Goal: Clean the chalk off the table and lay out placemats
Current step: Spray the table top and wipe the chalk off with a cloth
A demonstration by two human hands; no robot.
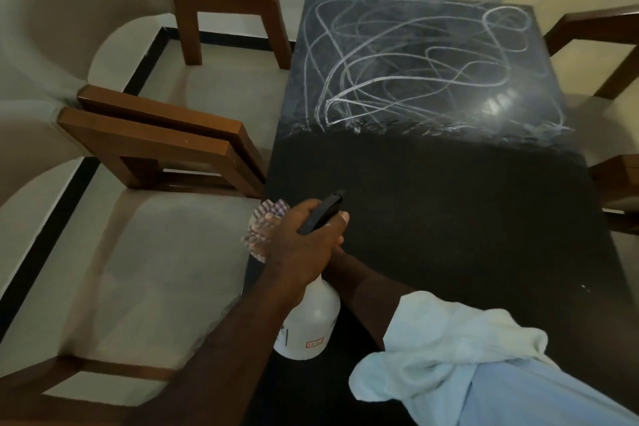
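Two hands meet at a white spray bottle (pixel 311 322) over a black table (pixel 449 218). The left hand (pixel 304 239) curls its fingers round the trigger head; the right hand (pixel 337 240) is mostly hidden beneath, so its fingers cannot be told. A checked cloth (pixel 264 221) bunches just left of the spray bottle. Sprayed from here, mist may fall short of the chalk scribbles (pixel 397 73) well beyond the spray bottle, or wet chalk may smear. Glossy tabletop; wooden chairs (pixel 155 135) left of the spray bottle, pale floor (pixel 207 86).

The table (pixel 449 204) top is dark and smooth, glossy where light catches it, with dusty white chalk (pixel 380 55) at the far end. Bottle (pixel 311 316): milky matt plastic. Rag (pixel 268 216): checked woven cloth. Chairs (pixel 155 135): polished brown wood.
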